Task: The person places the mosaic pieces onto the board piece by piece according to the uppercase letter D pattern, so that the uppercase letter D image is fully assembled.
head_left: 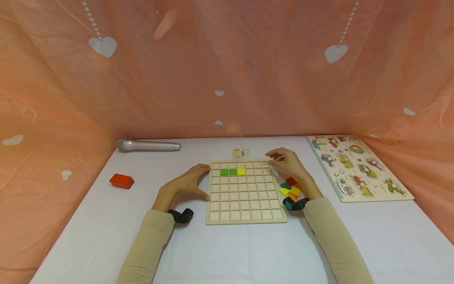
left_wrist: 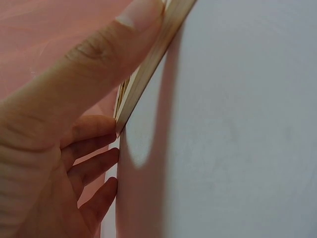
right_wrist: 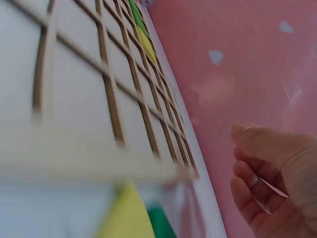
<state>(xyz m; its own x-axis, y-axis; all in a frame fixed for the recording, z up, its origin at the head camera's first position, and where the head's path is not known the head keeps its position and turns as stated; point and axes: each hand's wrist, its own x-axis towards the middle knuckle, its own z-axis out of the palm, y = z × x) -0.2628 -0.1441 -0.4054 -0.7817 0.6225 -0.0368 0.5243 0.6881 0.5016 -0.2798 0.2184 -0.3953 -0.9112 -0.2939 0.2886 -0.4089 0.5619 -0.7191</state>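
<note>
Mid-frame, your spread left hand (head_left: 188, 182) touches the grid board (head_left: 244, 196) at left edge; your loosely curled right hand (head_left: 290, 163) has room beside upper-right corner.

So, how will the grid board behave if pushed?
Probably stiff: the grid board looks wooden. Wide and flat on the table, it should slide rather than tip. The three tiles seated in it would likely ride along.
</note>
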